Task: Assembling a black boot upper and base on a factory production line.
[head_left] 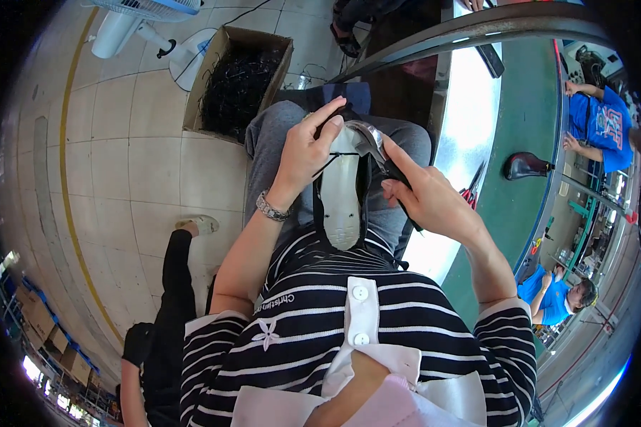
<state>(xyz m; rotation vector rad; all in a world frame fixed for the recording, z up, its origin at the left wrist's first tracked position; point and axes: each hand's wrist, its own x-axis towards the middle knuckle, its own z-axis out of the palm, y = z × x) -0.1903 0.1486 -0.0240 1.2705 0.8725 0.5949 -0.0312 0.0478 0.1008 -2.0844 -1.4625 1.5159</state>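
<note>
Head view gives me the right hand (pixel 431 196) closed round the handles of the pliers (pixel 371 139), their metal head against the far end of an upturned shoe (pixel 340 186); whether the jaws bite, I cannot tell. The left hand (pixel 310 148) holds that same far end between thumb and fingers. The shoe lies over the lap, pale bottom up, a black cord (pixel 345 154) across it.

I judge the work partway: the dark sides (pixel 320 206) wrap the pale bottom, but their edges stand up along left and right, seemingly still to be turned in.

Moving right, I'd mind the edge of the green bench (pixel 523 117) with its bright sheet (pixel 468 117); far off, a curved metal bar (pixel 470 35). To the far left stands a cardboard box (pixel 277 80) on the tiled floor (pixel 153 167); I'd judge the left elbow freer.
</note>
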